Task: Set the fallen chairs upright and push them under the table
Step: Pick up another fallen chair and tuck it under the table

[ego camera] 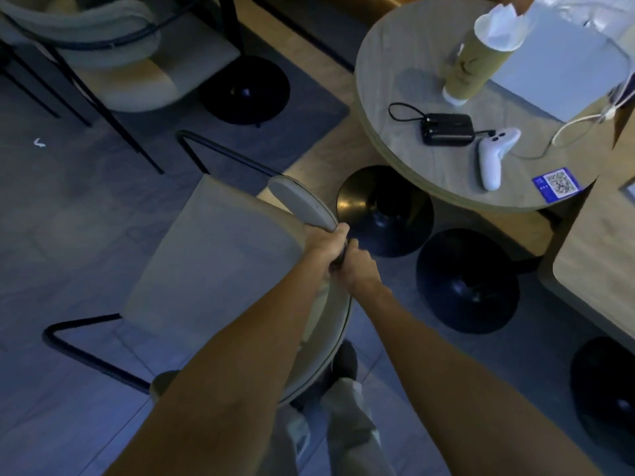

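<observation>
Chair (220,255): tipped on the floor, just left of the table (395,80).
Hands: your left hand (323,243) and right hand (357,269) clamp the backrest (302,201) edge, side by side.
Handling: probably stiff and moderately heavy; lift by that edge.

2 bare forearms reaching forward and down, left hand (324,243) and right hand (359,269) close together, both gripping chair (220,255)
</observation>
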### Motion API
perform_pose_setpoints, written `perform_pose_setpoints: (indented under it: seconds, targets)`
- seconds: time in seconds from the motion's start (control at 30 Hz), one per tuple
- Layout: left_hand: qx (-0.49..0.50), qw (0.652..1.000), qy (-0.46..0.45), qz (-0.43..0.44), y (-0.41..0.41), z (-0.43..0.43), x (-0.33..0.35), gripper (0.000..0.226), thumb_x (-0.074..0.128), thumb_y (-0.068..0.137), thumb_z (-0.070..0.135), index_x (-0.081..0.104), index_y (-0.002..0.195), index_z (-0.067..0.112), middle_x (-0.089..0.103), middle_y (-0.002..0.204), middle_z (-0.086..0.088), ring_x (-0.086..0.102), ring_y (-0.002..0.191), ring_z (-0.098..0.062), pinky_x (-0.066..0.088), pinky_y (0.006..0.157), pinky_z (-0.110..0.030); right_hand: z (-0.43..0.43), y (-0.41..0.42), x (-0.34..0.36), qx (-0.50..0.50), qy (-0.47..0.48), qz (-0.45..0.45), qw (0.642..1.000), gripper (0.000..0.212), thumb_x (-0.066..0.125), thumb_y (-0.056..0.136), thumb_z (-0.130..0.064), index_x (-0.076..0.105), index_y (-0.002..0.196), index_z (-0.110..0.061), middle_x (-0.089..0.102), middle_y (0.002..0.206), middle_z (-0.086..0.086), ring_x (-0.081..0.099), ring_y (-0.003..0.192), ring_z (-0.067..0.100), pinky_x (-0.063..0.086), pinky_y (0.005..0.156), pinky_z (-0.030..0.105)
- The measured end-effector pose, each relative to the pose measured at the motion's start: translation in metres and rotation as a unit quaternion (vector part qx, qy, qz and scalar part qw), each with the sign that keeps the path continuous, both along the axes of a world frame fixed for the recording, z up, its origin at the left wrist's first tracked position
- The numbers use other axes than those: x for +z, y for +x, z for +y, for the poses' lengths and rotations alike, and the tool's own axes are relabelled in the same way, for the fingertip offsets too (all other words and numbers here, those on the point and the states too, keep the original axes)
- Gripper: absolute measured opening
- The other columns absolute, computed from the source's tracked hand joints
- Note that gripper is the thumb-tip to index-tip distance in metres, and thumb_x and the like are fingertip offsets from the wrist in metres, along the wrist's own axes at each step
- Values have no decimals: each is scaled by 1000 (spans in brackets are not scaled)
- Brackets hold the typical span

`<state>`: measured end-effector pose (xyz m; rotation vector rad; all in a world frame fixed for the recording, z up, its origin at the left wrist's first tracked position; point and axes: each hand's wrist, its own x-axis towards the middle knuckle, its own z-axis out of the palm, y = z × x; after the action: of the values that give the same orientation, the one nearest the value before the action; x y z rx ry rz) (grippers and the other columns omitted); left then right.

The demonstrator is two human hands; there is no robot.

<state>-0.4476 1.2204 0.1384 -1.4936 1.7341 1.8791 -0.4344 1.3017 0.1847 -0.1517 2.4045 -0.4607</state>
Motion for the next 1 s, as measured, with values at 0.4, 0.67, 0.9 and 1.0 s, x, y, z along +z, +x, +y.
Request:
perform_pose_setpoints:
  seconds: [0.4,0.67,0.9,1.0]
  targets:
    - [58,997,-46,-6,-47,-1,-13,61,69,82,34,40,131,10,61,117,-10,57,91,-24,46,79,-35,-12,-52,-16,12,2,-43,999,44,56,95,-24,40,133,-8,59,125,19,58,117,39,47,92,48]
    - [4,997,-65,-34,-51,1,-19,86,62,78,56,25,146,16,58,126,-13,58,110,-33,46,101,-49,-8,-66,-25,37,-2,-56,998,49,59,93,-27,40,134,-8,58,126,20,58,118,39,49,98,51]
    - [-61,994,-83,32,-5,11,3,56,47,97,55,43,141,20,57,133,-5,55,122,-24,40,90,-31,-4,-70,-24,91,23,-47,995,49,56,96,-36,39,131,-6,57,129,21,58,118,39,50,95,47]
    - [-82,991,-100,44,28,32,21,51,31,104,51,40,146,24,55,138,-9,52,126,-26,38,98,-33,9,-57,-17,129,27,-15,991,45,46,99,-41,36,130,-10,57,125,19,59,113,38,49,91,48]
